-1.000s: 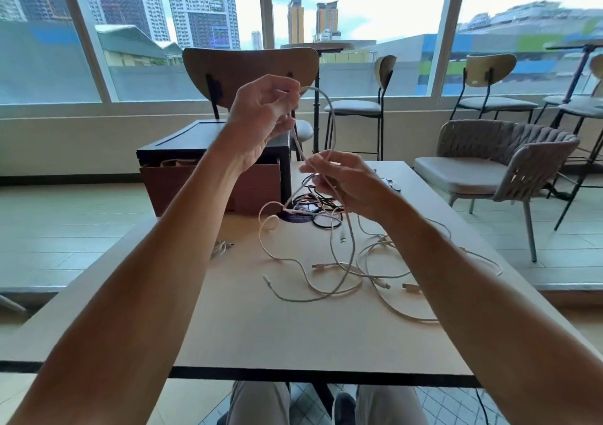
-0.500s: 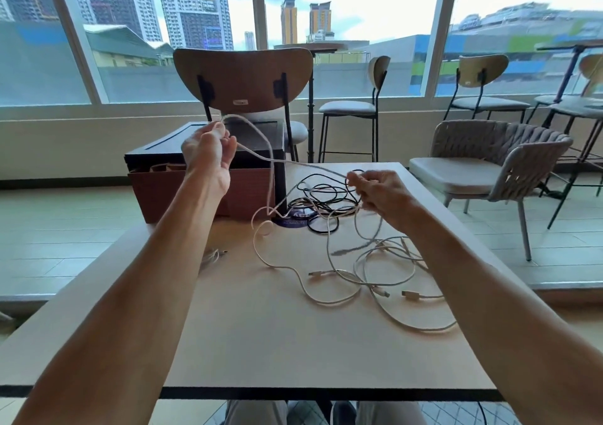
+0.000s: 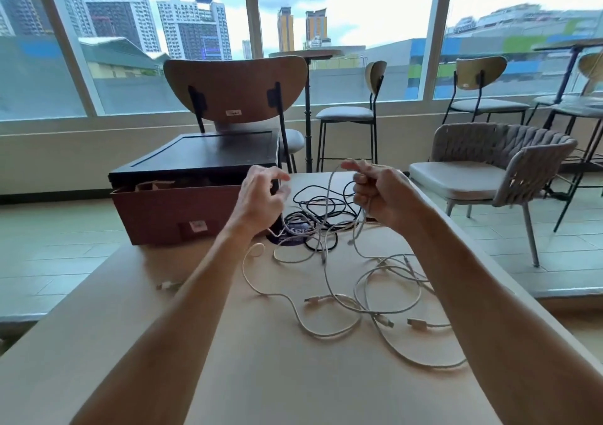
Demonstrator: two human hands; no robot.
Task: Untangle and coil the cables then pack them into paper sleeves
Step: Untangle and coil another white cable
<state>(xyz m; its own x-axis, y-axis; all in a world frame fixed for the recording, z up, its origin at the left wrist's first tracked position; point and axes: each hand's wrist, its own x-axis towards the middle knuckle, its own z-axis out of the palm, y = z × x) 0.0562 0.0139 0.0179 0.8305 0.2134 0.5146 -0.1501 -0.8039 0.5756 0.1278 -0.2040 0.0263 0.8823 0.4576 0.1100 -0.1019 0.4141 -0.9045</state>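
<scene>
Beside the cardboard box (image 3: pixel 169 215), the right hand (image 3: pixel 381 196) gripped a white cable (image 3: pixel 360 228), the left hand (image 3: pixel 264 196) hovering, its hold unclear; drawing it slowly clear of the black cables (image 3: pixel 326 203) seemed wisest.

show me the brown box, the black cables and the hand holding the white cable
brown box (image 3: pixel 169 215), head view, front wall
black cables (image 3: pixel 321 211), head view, middle of the tangle
right hand (image 3: pixel 383 197), head view, back of the hand, gripping white cable (image 3: pixel 330 183)
</scene>
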